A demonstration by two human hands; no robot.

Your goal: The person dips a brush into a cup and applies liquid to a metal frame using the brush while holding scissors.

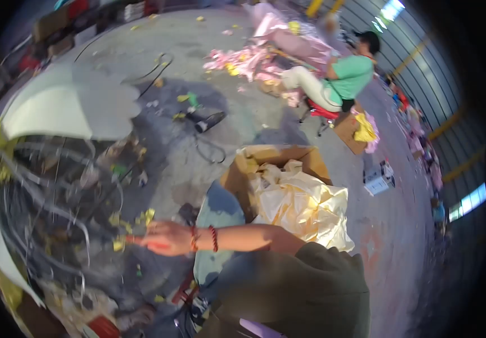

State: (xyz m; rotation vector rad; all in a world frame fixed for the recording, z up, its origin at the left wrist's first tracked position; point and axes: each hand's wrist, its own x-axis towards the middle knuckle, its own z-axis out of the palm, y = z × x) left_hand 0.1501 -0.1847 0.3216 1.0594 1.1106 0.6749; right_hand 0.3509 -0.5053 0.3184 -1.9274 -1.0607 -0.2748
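My right hand reaches out to the left, fingers closed round a slim orange-red object too blurred to name. Two reddish bracelets ring the wrist. Just past the fingertips, small yellow scraps lie near a tangle of grey tubes or cables. A large white curved panel with a jagged edge arches over that tangle. Below my forearm is my knee in blue denim. My left hand is out of sight.
A cardboard box with crumpled cream sheeting stands beside me. Farther off, a person in a green shirt sits on a red stool near pink scraps. A black cylindrical thing and a white box lie on the floor.
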